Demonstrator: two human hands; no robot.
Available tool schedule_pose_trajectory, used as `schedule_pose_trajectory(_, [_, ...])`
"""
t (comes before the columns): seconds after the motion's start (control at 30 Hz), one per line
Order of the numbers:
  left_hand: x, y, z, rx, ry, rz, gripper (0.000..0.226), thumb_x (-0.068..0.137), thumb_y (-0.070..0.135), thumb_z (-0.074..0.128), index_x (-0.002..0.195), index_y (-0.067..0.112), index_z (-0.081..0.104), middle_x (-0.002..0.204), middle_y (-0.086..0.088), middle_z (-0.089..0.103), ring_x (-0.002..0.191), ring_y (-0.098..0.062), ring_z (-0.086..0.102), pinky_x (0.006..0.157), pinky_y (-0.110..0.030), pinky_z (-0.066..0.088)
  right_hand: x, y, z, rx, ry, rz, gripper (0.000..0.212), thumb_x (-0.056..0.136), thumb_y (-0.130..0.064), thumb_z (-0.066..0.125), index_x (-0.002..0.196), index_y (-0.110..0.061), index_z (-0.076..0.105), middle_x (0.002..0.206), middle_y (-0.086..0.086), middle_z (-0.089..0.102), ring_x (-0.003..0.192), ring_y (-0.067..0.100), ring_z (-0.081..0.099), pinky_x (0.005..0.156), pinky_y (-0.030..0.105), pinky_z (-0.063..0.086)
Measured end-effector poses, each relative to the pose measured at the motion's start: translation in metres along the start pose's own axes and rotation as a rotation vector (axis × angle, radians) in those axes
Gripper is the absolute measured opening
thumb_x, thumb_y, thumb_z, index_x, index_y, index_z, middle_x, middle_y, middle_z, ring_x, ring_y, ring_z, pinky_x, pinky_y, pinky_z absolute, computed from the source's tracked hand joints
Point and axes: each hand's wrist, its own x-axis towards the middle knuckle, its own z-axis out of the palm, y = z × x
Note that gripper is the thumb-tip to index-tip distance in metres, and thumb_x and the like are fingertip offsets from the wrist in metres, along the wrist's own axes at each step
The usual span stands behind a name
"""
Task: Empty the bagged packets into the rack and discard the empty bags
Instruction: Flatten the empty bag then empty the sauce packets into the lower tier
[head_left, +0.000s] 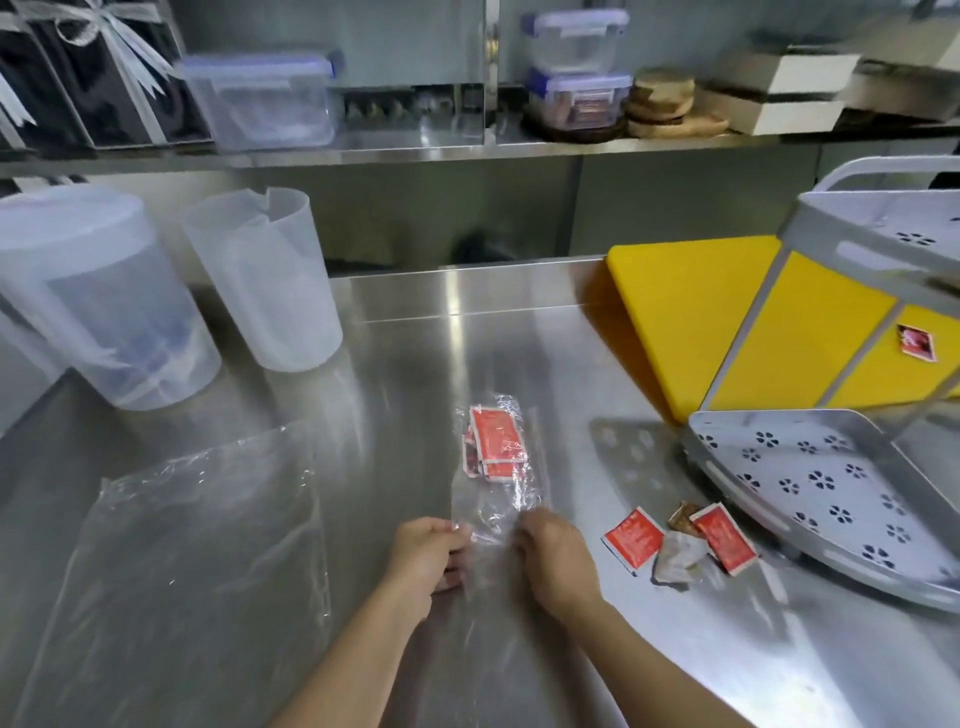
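Observation:
A small clear bag (493, 499) lies on the steel counter with several red packets (496, 441) bunched at its far end. My left hand (423, 551) and my right hand (553, 558) both pinch the bag's near open end, one on each side. To the right stands a grey two-tier rack (810, 467) with flower-shaped holes; its lower tray holds nothing. Two red packets (631, 538) and crumpled brown and white wrappers (678, 558) lie loose on the counter beside the rack.
A large flat clear bag (197, 561) lies at the left. Two translucent jugs (93, 296) stand at the back left. A yellow cutting board (691, 306) sits under the rack, with one packet (917, 340) on it. Shelf behind holds lidded boxes.

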Motion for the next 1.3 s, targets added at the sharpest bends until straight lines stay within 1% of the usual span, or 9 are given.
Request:
schedule_pose_trajectory(0.17, [-0.003, 0.007, -0.006, -0.009, 0.005, 0.045, 0.012, 0.082, 0.013, 0.066, 0.082, 0.012, 0.054, 0.067, -0.004, 0.061, 0.051, -0.014, 0.054, 0.054, -0.026, 0.048, 0.007, -0.016, -0.017, 0.479, 0.091, 0.272, 0.017, 0.088, -0.006, 0.05, 0.083, -0.001, 0.065, 0.076, 0.007, 0.062, 0.075, 0.026, 0.058, 0.067, 0.03, 0.045])
schedule_pose_trajectory(0.4, [-0.001, 0.01, -0.006, 0.526, 0.045, 0.563, 0.039, 0.085, 0.007, 0.056, 0.121, 0.022, 0.055, 0.112, 0.001, 0.056, 0.093, -0.015, 0.057, 0.089, -0.029, 0.047, 0.006, -0.048, -0.039, 0.515, 0.197, -0.001, 0.013, 0.088, -0.01, 0.057, 0.092, -0.003, 0.068, 0.089, 0.009, 0.067, 0.079, 0.019, 0.058, 0.065, 0.008, 0.038])
schedule_pose_trajectory(0.47, [-0.006, 0.017, -0.004, 0.192, -0.082, 0.342, 0.024, 0.09, 0.018, 0.051, 0.108, 0.012, 0.064, 0.098, -0.008, 0.07, 0.085, -0.022, 0.065, 0.083, -0.043, 0.053, 0.005, -0.057, -0.042, 0.531, 0.199, -0.065, 0.014, 0.086, -0.006, 0.057, 0.095, -0.005, 0.068, 0.097, 0.008, 0.066, 0.086, 0.016, 0.059, 0.071, 0.005, 0.039])
schedule_pose_trajectory(0.6, [0.002, 0.03, -0.021, -0.284, -0.362, -0.126, 0.069, 0.078, 0.07, 0.044, 0.094, 0.008, 0.069, 0.081, -0.012, 0.07, 0.073, -0.03, 0.067, 0.069, -0.05, 0.058, -0.002, -0.074, -0.045, 0.457, 0.079, -0.319, 0.025, 0.082, -0.004, 0.056, 0.105, -0.004, 0.065, 0.11, 0.01, 0.065, 0.102, 0.019, 0.058, 0.086, 0.01, 0.037])
schedule_pose_trajectory(0.7, [0.003, 0.027, -0.033, -0.317, -0.456, -0.205, 0.038, 0.079, 0.047, 0.058, 0.081, 0.012, 0.072, 0.066, -0.005, 0.07, 0.06, -0.02, 0.068, 0.052, -0.031, 0.055, -0.007, -0.078, -0.039, 0.439, -0.252, -0.473, 0.029, 0.078, -0.014, 0.06, 0.106, -0.008, 0.066, 0.11, 0.011, 0.067, 0.102, 0.021, 0.06, 0.094, 0.022, 0.044])
schedule_pose_trajectory(0.83, [0.01, 0.007, -0.046, -0.387, -0.346, -0.254, 0.02, 0.074, 0.01, 0.051, 0.079, 0.002, 0.068, 0.071, -0.013, 0.07, 0.064, -0.025, 0.068, 0.059, -0.032, 0.054, -0.007, -0.079, -0.033, 0.896, -0.287, -0.13, 0.021, 0.082, -0.02, 0.062, 0.099, -0.009, 0.069, 0.092, 0.004, 0.069, 0.084, 0.009, 0.063, 0.084, 0.028, 0.051])
schedule_pose_trajectory(0.93, [0.01, -0.001, -0.05, -0.426, -0.279, -0.311, 0.021, 0.085, 0.009, 0.049, 0.098, -0.001, 0.062, 0.092, -0.017, 0.065, 0.081, -0.033, 0.063, 0.08, -0.043, 0.051, 0.01, -0.057, -0.025, 0.388, 0.121, 0.164, 0.025, 0.088, -0.022, 0.053, 0.11, -0.012, 0.063, 0.115, 0.004, 0.062, 0.104, 0.018, 0.056, 0.095, 0.036, 0.042])
schedule_pose_trajectory(1.1, [0.002, 0.0, -0.04, -0.419, -0.244, -0.3, 0.027, 0.089, 0.009, 0.048, 0.113, -0.002, 0.054, 0.101, -0.021, 0.061, 0.06, -0.032, 0.07, 0.054, -0.04, 0.058, 0.017, -0.028, -0.019, -0.057, 0.037, 0.477, 0.047, 0.08, -0.029, 0.055, 0.121, -0.013, 0.04, 0.132, 0.011, 0.038, 0.121, 0.032, 0.038, 0.097, 0.045, 0.031])
schedule_pose_trajectory(1.3, [-0.004, 0.005, -0.034, -0.225, -0.109, -0.277, 0.013, 0.085, 0.011, 0.056, 0.093, 0.002, 0.061, 0.088, -0.014, 0.065, 0.075, -0.03, 0.064, 0.067, -0.039, 0.056, 0.023, -0.015, -0.029, 0.477, -0.108, 0.623, 0.034, 0.079, -0.014, 0.066, 0.1, 0.001, 0.045, 0.086, 0.014, 0.051, 0.076, 0.031, 0.057, 0.062, 0.032, 0.039])
